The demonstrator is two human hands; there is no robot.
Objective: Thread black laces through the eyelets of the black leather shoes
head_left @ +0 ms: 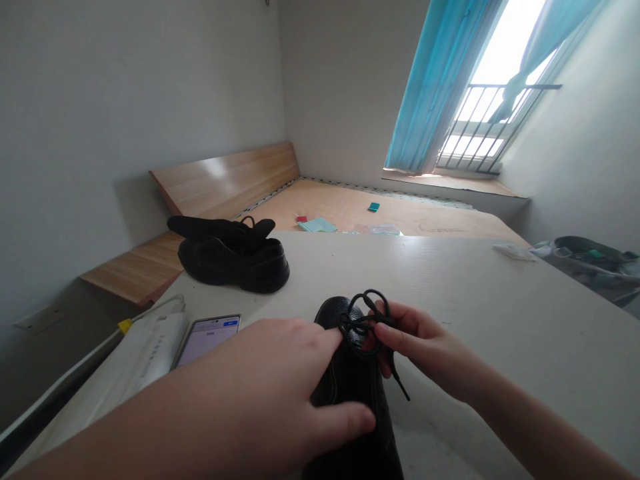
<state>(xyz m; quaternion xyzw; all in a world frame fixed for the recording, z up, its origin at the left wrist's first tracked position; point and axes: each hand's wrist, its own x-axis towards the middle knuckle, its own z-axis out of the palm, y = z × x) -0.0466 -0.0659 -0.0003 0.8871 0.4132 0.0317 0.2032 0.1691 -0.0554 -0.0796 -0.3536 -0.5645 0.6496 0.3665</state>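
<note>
A black leather shoe (353, 387) stands on the white table right in front of me, its toe pointing away. My left hand (295, 373) lies over its left side, gripping it, with the thumb across the upper and a fingertip by the lace knot; the other fingers are partly hidden. Between thumb and fingers, my right hand (425, 343) pinches the black shoelace (364, 320), which forms loops above the shoe. One loose lace end hangs down on the right. Farther back on the left sits another black shoe (233, 263), with a dark flat piece on top and a small lace loop.
A lit phone (207, 340) and a white box (157, 350) lie at the left of the table (490, 313). Behind the table is a bed board (340, 197) with small items. A lined bin (585, 263) stands at the right, near a clear plastic wrapper (514, 251).
</note>
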